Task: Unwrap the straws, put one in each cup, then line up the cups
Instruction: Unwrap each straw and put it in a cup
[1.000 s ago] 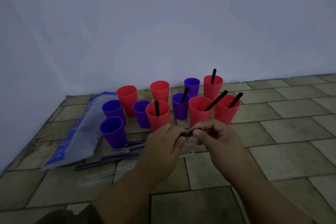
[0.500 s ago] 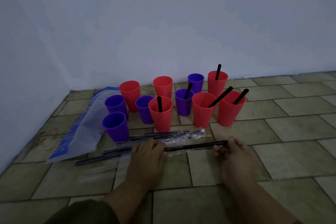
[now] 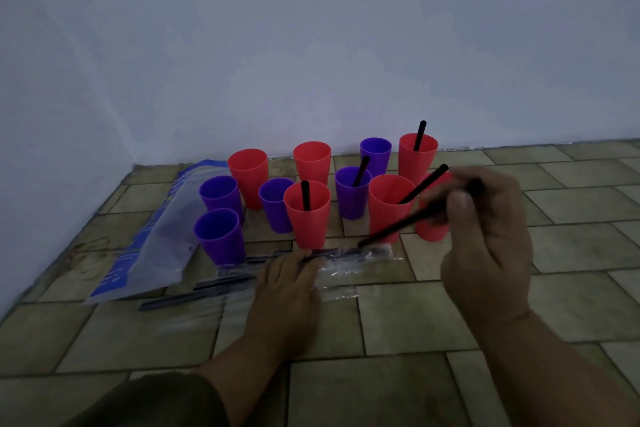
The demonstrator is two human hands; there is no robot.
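Red cups: six are counted, one of them half hidden behind the right hand.
Purple cups: five are counted, three at the left, two further back toward the middle.
Cups with a straw standing in them: four are made out clearly, three red and one purple; the hidden red cup cannot be judged.
Bare straw held up: one is seen, gripped by the right hand.
Wrapped straws on the floor: several are seen lying together; an exact count cannot be made.
Blue-and-clear bag: one is counted.
Hands: two are in view, the left hand laid flat on the wrappers.
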